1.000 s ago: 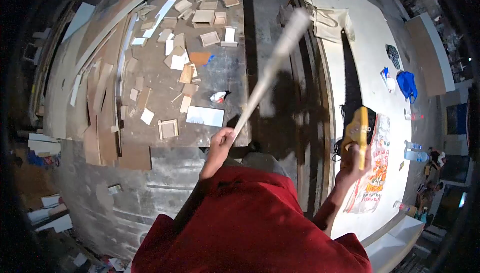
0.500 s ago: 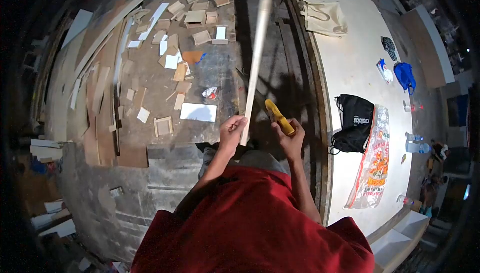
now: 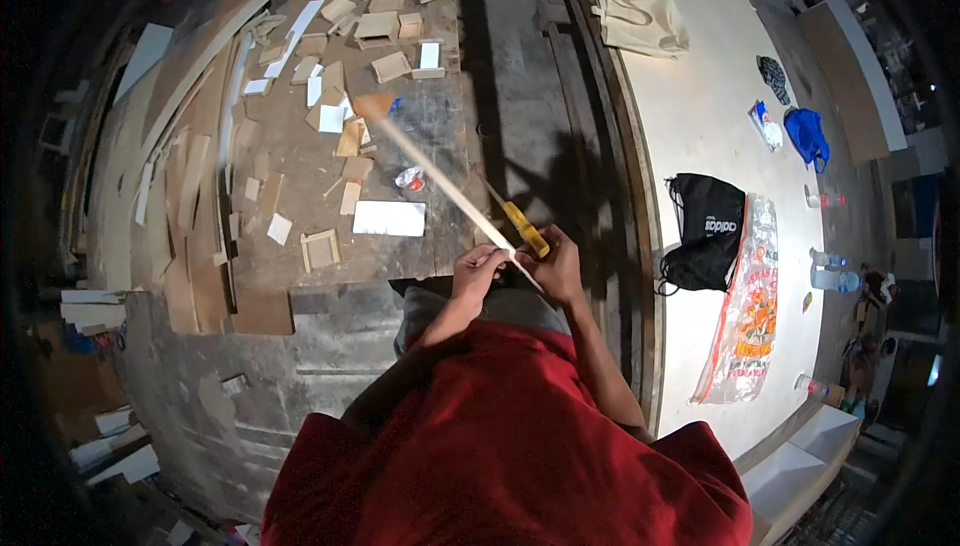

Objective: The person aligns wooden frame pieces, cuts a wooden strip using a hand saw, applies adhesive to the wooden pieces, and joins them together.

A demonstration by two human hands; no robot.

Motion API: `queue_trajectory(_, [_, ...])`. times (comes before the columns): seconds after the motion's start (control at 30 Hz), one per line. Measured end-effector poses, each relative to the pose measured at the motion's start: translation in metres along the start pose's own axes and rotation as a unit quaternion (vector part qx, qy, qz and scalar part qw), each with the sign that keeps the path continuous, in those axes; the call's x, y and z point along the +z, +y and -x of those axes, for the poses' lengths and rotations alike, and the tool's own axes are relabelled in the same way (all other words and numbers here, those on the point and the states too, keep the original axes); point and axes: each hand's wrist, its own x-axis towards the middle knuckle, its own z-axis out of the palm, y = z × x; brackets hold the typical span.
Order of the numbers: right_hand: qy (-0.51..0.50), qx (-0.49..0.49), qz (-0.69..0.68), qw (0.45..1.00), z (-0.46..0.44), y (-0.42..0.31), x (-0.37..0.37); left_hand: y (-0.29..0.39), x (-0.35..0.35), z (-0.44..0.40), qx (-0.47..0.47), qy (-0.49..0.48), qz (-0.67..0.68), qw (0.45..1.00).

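Note:
A long, thin wooden strip (image 3: 440, 179) slants from near my body up and left over the table. My left hand (image 3: 478, 271) is closed on it near its lower end, thumb and fingers pinching it. My right hand (image 3: 556, 264) is closed round the yellow handle of what looks like a screwdriver (image 3: 526, 229), its thin shaft pointing up and left. The right fingers also meet the strip near its lower end, close to my left hand. The strip's far end is blurred over an orange-brown piece (image 3: 374, 106).
On the worn table (image 3: 400, 261) at left lie small wooden frames (image 3: 321, 249), a white panel (image 3: 389, 218) and long boards (image 3: 190, 181). A pale table (image 3: 640, 96) at right bears a black drawstring bag (image 3: 705, 231), a printed plastic sack (image 3: 745, 311) and a cloth bag (image 3: 640, 21).
The strip has swung from nearly upright to a leftward slant. My right hand has come left with the screwdriver and now meets the strip beside my left hand.

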Motion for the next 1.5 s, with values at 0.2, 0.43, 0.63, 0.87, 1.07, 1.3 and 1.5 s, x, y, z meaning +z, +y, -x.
queue_trajectory(0.2, [0.012,0.013,-0.029,0.999,0.03,0.022,-0.019,-0.007,-0.004,0.006,-0.015,-0.12,-0.089,0.989])
queue_trajectory(0.43, [-0.004,0.046,0.026,0.999,0.044,0.013,-0.038,-0.013,0.009,0.011,-0.021,-0.168,-0.121,0.978])
queue_trajectory(0.63, [0.038,0.028,0.067,0.997,0.035,0.029,-0.036,-0.04,-0.015,0.001,-0.003,-0.107,-0.004,0.994])
queue_trajectory(0.87, [0.056,0.036,-0.066,0.996,0.024,0.079,-0.052,-0.072,-0.031,0.007,-0.068,0.013,0.07,0.995])
queue_trajectory(1.07, [0.06,0.105,-0.072,0.99,0.009,0.107,-0.047,-0.094,-0.02,-0.006,-0.162,0.036,0.112,0.98])
queue_trajectory(1.3, [0.068,0.05,-0.143,0.986,-0.009,0.178,-0.036,-0.122,-0.025,-0.026,-0.162,0.06,0.089,0.981])
queue_trajectory(1.5, [0.082,0.05,-0.101,0.99,-0.005,0.187,-0.036,-0.107,-0.017,-0.018,-0.116,0.11,0.065,0.985])
